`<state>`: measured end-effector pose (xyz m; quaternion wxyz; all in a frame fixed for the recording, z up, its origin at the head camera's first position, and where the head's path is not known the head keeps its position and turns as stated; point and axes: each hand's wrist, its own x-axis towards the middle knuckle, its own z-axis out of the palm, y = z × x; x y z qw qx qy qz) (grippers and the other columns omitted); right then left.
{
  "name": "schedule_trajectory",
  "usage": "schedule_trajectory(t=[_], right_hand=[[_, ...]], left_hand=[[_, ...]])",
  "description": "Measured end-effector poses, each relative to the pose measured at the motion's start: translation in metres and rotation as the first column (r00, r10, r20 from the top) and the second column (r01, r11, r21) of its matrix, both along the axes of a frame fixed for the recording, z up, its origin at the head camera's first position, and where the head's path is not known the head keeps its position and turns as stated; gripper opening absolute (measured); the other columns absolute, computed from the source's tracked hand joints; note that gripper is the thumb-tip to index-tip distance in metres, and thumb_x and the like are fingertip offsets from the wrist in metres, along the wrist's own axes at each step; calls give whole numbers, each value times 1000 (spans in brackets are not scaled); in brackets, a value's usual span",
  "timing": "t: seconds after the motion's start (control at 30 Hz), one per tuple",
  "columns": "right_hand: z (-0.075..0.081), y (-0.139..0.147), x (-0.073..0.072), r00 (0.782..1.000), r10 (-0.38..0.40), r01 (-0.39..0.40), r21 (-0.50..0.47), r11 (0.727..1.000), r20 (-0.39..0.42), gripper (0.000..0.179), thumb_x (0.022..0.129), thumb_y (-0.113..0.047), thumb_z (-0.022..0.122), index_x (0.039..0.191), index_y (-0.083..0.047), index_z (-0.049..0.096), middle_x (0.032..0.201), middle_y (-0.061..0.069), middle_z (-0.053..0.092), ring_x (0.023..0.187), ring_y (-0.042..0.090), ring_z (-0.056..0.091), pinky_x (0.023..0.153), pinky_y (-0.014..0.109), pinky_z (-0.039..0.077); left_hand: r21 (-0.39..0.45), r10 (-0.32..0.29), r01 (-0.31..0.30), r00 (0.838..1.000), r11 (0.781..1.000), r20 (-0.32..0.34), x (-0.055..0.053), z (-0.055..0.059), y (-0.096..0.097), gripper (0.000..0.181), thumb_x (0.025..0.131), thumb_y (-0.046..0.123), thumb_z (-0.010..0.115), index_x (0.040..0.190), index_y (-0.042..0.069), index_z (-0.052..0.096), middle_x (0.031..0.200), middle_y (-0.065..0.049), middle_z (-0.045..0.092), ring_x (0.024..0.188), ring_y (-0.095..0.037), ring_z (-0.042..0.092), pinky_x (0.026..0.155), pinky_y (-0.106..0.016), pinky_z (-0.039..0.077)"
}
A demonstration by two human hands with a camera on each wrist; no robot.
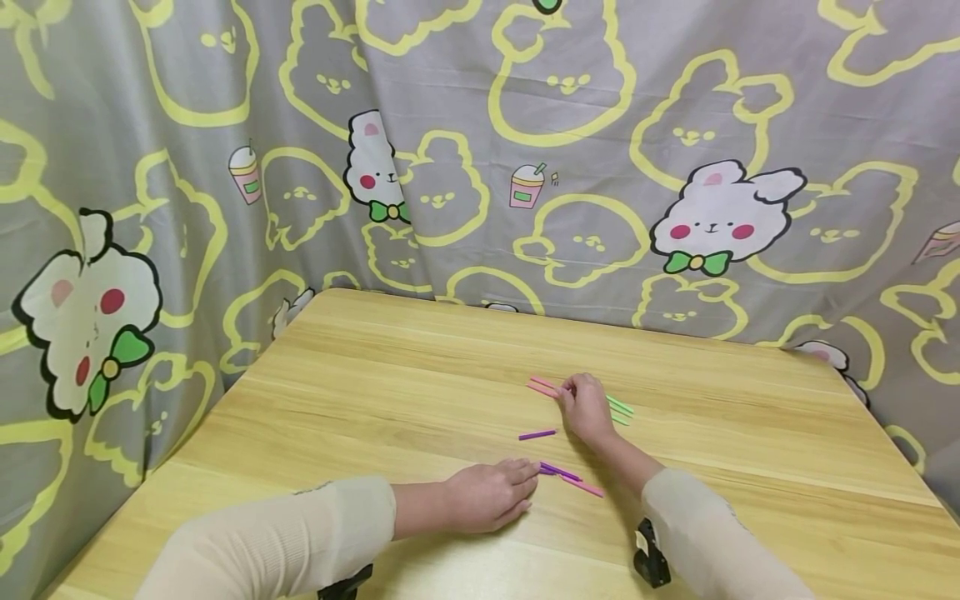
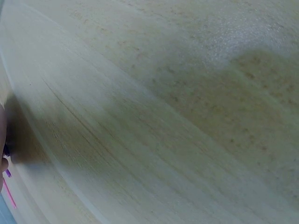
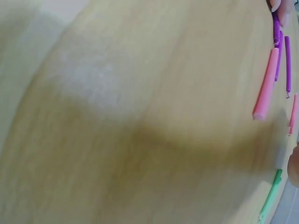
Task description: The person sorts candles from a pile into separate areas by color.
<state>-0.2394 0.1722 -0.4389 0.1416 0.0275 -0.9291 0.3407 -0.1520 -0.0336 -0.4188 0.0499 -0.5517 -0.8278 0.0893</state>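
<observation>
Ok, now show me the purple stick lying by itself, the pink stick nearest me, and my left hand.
Lone purple stick (image 1: 537,435): head view, middle of its length.
Nearest pink stick (image 1: 582,487): head view, middle of its length.
Left hand (image 1: 489,497): head view, back of the hand.

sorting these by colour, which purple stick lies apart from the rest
The single purple stick touching no other stick, just above the left hand in the head view; the other purple sticks lie bunched at its fingertips.

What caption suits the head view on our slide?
Left hand and right hand among pink, purple and green sticks on a wood-grain table, patterned curtain behind.
</observation>
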Motion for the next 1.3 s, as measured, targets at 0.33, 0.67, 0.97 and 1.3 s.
schedule_trajectory(t=[0.33, 0.67, 0.97, 1.3], right_hand=[[13, 2, 12, 997, -1, -4, -71, 997, -78, 13, 89, -8, 59, 85, 4, 62, 80, 14, 56, 76, 23, 49, 63, 25, 40], [17, 9, 19, 992, 2, -15, -98, 995, -125, 12, 88, -7, 60, 85, 4, 62, 80, 14, 57, 73, 20, 49, 62, 21, 41], [15, 11, 29, 986, 47, -66, -117, 991, -158, 8, 86, -4, 62, 85, 3, 66, 76, 10, 58, 71, 14, 46, 59, 16, 40], [13, 5, 43, 981, 89, -113, -135, 984, -174, 4, 84, -3, 65, 84, 1, 68, 74, 6, 58, 71, 11, 47, 59, 16, 42]], left_hand=[[-6, 7, -7, 1000, 1000, -2, 1, 0, 0, 42, 100, 29, 36, 131, 6, 52, 140, -9, 48, 129, -19, 47, 108, -26, 39], [-9, 9, -9, 1000, 1000, -1, 1, 0, 0, 42, 100, 29, 35, 132, 6, 52, 139, -9, 48, 129, -18, 46, 108, -26, 39], [4, -6, 7, 1000, 1000, -22, 1, -2, 0, 42, 100, 29, 36, 131, 6, 52, 138, -9, 49, 128, -19, 47, 108, -26, 39], [9, -8, 8, 1000, 1000, -23, 1, -2, 0, 42, 100, 29, 35, 130, 6, 53, 138, -9, 50, 128, -19, 48, 108, -26, 39]])
